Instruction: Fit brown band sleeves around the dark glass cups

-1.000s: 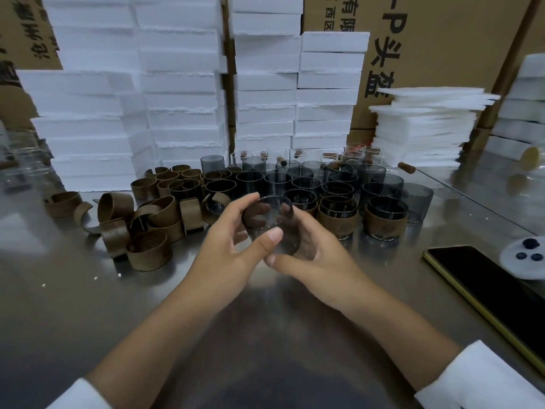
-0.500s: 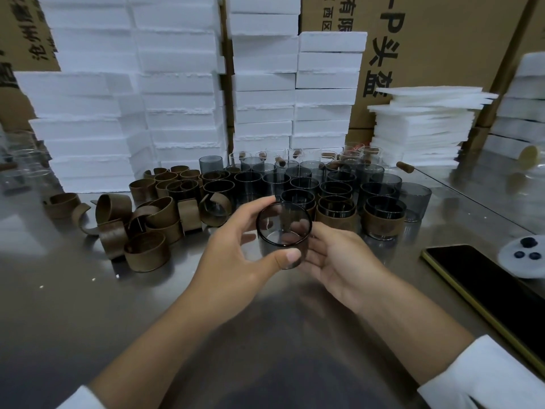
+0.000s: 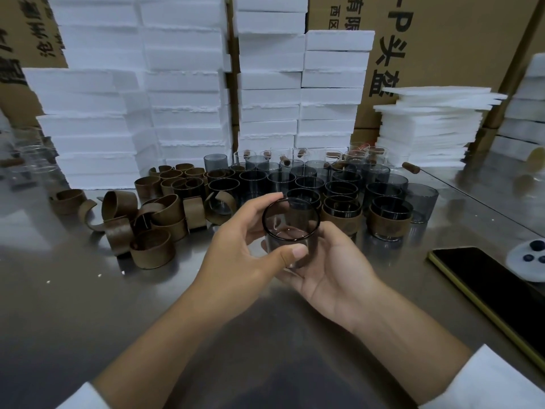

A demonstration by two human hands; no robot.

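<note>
A bare dark glass cup [image 3: 290, 228] is held upright above the steel table, mouth toward me. My left hand [image 3: 244, 246] grips it, index finger on the far rim and thumb across the near side. Under and behind the cup, my right hand [image 3: 330, 267] cradles its base with curled fingers. Loose brown band sleeves [image 3: 150, 249] lie in a heap to the left. Several bare dark cups [image 3: 281, 181] stand behind, and sleeved cups [image 3: 389, 219] stand to the right of my hands.
White foam blocks [image 3: 188, 93] are stacked along the back, with thin foam sheets [image 3: 430, 128] at the right. A black phone [image 3: 495, 287] lies at the right, beside a white disc with dark dots [image 3: 528, 261]. Cardboard boxes [image 3: 442, 39] stand behind.
The cup has turned from lying tilted between both hands to upright and has risen slightly. My right hand has slid beneath its base.
</note>
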